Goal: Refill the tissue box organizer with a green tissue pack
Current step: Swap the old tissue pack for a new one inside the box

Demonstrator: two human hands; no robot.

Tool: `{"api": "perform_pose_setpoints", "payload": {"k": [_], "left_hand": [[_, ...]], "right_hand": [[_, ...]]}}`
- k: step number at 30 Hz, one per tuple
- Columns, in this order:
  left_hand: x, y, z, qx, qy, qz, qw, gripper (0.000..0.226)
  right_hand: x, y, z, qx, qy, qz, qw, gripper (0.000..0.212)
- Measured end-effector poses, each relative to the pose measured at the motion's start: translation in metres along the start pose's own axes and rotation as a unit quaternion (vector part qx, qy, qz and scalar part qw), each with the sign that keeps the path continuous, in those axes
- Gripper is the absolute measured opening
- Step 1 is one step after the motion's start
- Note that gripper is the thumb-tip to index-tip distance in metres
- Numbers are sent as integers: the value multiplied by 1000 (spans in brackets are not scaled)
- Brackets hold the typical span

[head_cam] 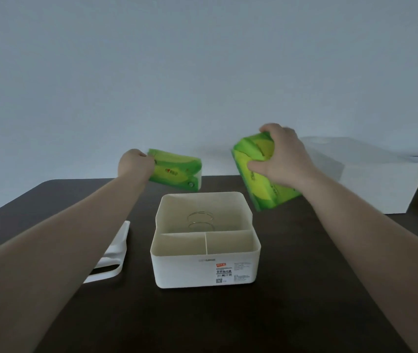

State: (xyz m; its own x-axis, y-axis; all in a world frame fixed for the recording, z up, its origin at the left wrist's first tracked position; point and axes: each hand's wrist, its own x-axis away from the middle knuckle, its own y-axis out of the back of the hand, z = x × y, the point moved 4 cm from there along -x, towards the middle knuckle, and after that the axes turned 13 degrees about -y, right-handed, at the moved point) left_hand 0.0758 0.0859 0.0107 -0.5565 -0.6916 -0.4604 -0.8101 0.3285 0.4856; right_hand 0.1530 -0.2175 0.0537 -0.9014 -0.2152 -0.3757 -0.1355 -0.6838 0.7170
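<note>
Green and yellow tissue packs are sitting in both hands above the dark counter (304, 289). From the head view, the left hand (135, 164) is pinching the left end of one tissue pack (177, 170), which is hanging level just beyond the far left corner of the white organizer (205, 271). The right hand (283, 159) is wrapping over the top of a second tissue pack (259, 184), tilted steeply and hovering beside the organizer's far right corner. The organizer is standing open between the forearms, a wire spring (200, 220) lying in its large rear compartment. Its front is carrying a white label with a red tag and a barcode; the print is too small to read. A white lid (115, 248) is lying on the counter under the left forearm.
</note>
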Motion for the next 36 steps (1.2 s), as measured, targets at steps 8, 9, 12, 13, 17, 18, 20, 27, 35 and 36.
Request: {"api": "perform_pose_setpoints", "payload": {"k": [8,9,12,13,17,18,20,27,35,36], "left_hand": [[-1,-30,67,-53,49,138,988,18],[1,-33,73,-49,54,150,986,22],[5,-38,83,-48,63,166,983,27],[6,-38,85,-49,64,170,982,27],[7,-37,89,-58,65,193,977,20],[8,-38,90,-58,64,198,976,19],[9,-37,92,-56,70,206,974,19],[17,-19,94,-46,60,195,978,17],[20,41,108,-87,48,159,982,14],[22,49,109,-93,49,154,983,14]], "right_hand": [[15,-36,73,81,229,188,952,86],[18,-45,77,101,243,211,941,86],[27,-67,83,148,271,264,914,84],[29,-72,83,157,276,278,906,82],[38,-90,80,197,279,336,878,79],[39,-94,78,203,276,349,872,79],[39,-99,75,209,267,371,865,81],[38,-106,67,224,241,389,861,77],[50,-102,73,218,216,392,867,70],[53,-100,78,207,217,382,874,67]]}}
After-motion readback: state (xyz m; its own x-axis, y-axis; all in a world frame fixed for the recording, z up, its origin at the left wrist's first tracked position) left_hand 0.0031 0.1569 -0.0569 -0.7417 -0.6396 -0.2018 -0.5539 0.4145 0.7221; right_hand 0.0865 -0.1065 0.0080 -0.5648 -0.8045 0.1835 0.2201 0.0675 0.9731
